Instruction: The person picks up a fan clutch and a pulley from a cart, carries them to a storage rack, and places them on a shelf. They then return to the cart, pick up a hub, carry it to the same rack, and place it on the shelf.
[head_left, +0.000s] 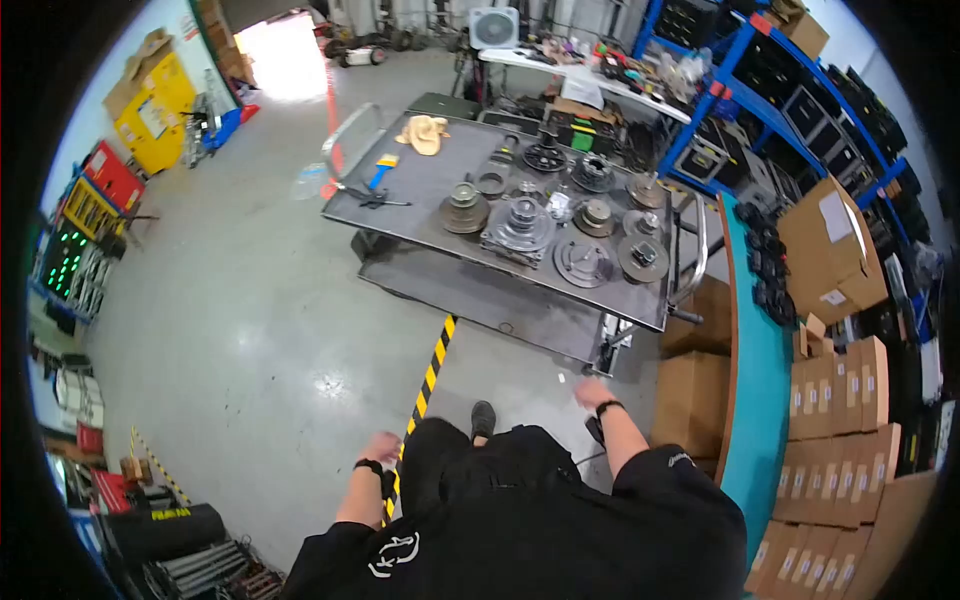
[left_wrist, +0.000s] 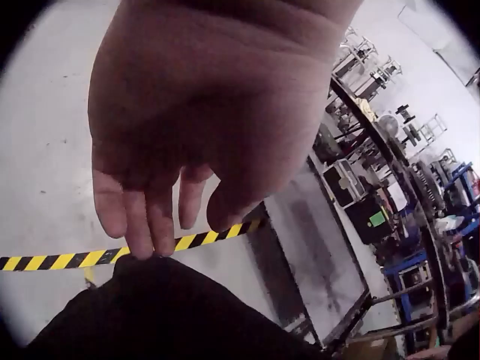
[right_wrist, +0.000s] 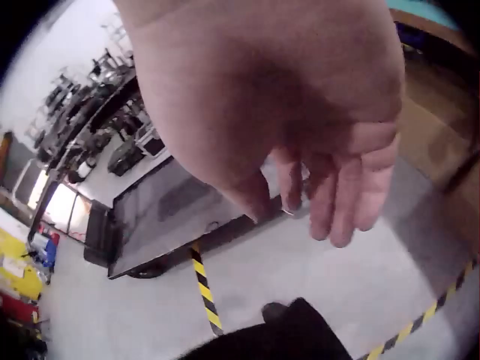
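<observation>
My left hand [head_left: 381, 446] hangs low over the floor beside the striped tape, holding nothing; in the left wrist view its fingers [left_wrist: 150, 217] droop loosely. The right hand [head_left: 592, 392] is also without an object, in front of the cart's near right corner, and its fingers [right_wrist: 341, 199] hang relaxed in the right wrist view. Ahead stands a dark metal cart [head_left: 400, 205]. On its top lie several round metal parts, among them a stepped hub on a square base [head_left: 520, 226] and a flat disc [head_left: 583, 262]. A blue-handled brush [head_left: 382, 170] and tan gloves [head_left: 423, 134] lie at its left.
Yellow-black tape [head_left: 430, 375] runs along the floor to the cart. To the right, a teal bench top [head_left: 755, 400] has stacked cardboard boxes [head_left: 838, 390] next to it. More cartons [head_left: 693, 400] stand below its edge. A white table [head_left: 610, 78] and blue shelving [head_left: 760, 110] are behind.
</observation>
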